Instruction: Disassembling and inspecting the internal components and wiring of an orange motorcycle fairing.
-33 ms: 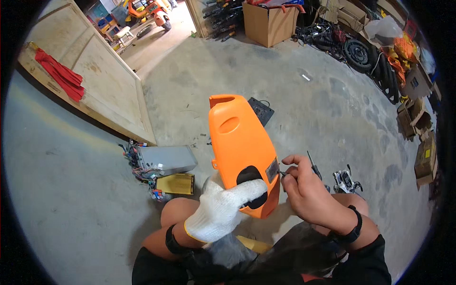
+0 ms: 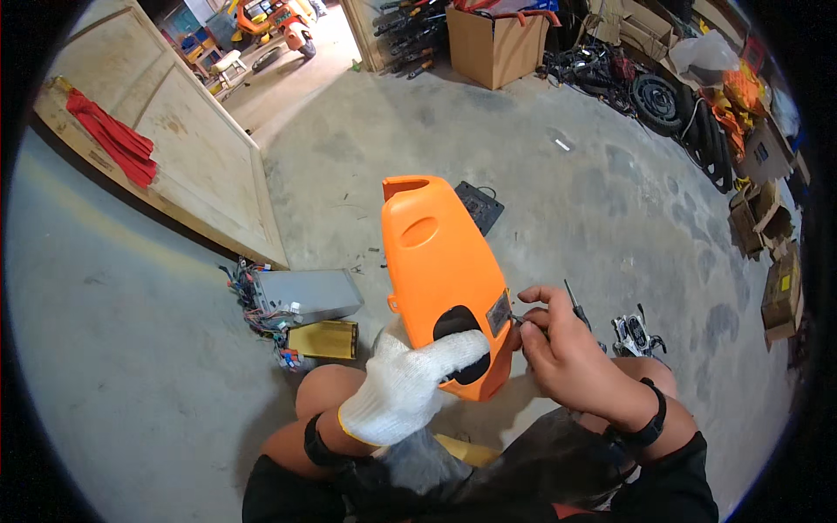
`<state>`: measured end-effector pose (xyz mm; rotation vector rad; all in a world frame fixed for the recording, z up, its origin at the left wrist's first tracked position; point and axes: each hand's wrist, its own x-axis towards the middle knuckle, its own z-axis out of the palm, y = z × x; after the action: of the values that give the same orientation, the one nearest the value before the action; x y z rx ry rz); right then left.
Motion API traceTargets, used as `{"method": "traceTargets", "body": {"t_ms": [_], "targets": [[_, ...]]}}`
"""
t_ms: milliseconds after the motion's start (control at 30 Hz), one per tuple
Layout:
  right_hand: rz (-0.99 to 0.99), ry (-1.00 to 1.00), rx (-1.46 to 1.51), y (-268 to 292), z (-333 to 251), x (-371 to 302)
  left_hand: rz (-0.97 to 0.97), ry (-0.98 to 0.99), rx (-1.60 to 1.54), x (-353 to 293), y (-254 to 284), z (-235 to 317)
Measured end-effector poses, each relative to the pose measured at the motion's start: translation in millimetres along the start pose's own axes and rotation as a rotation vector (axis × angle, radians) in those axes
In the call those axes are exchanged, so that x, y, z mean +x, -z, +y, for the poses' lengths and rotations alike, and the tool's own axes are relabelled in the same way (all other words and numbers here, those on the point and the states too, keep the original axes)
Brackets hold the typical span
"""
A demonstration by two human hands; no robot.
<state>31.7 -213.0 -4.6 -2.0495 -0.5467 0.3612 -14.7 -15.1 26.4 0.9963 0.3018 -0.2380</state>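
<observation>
My left hand [image 2: 397,388], in a white knit glove, grips an orange plastic cover [image 2: 440,253] at its lower end, thumb laid across the dark oval opening. The cover is held up over my knees, its narrower end pointing away. Set into its right edge is a small dark grey rectangular patch [image 2: 499,314]. Bare and pinched closed, my right hand [image 2: 562,349] is at that patch; a thin dark tip shows at the fingertips, too small to name. Beyond the knuckles shows a slim green-and-dark tool [image 2: 573,301], partly hidden; I cannot tell whether the hand touches it.
On the floor at left are a grey metal box [image 2: 309,292] with wires and a gold-coloured box [image 2: 323,339]. A black flat part [image 2: 479,207] lies beyond the cover, a silver mechanical part [image 2: 635,334] by my right knee. Cartons [image 2: 495,48] and a wheel [image 2: 656,102] line the far side.
</observation>
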Motion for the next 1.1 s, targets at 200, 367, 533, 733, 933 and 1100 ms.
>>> {"method": "traceTargets", "body": {"t_ms": [200, 367, 533, 733, 933, 1100], "targets": [[-0.141, -0.342, 0.618, 18, -8, 8, -0.057, 0.001, 0.008, 1, 8, -2], [-0.161, -0.453, 0.486, 22, -6, 11, -0.025, 0.005, 0.019, 1, 8, -5], [-0.066, -0.456, 0.637, 8, 4, 6, -0.024, -0.173, 0.209, 0, 4, -13], [-0.052, -0.564, 0.748, 8, -5, 7, -0.088, -0.355, 0.497, -4, -4, -12], [0.028, -0.399, 0.563, 3, -1, 5, -0.089, -0.374, 0.581, -5, -3, -12], [0.166, 0.037, -0.133, 2, 20, 3, -0.128, -0.173, 0.248, 2, 5, -11]]}}
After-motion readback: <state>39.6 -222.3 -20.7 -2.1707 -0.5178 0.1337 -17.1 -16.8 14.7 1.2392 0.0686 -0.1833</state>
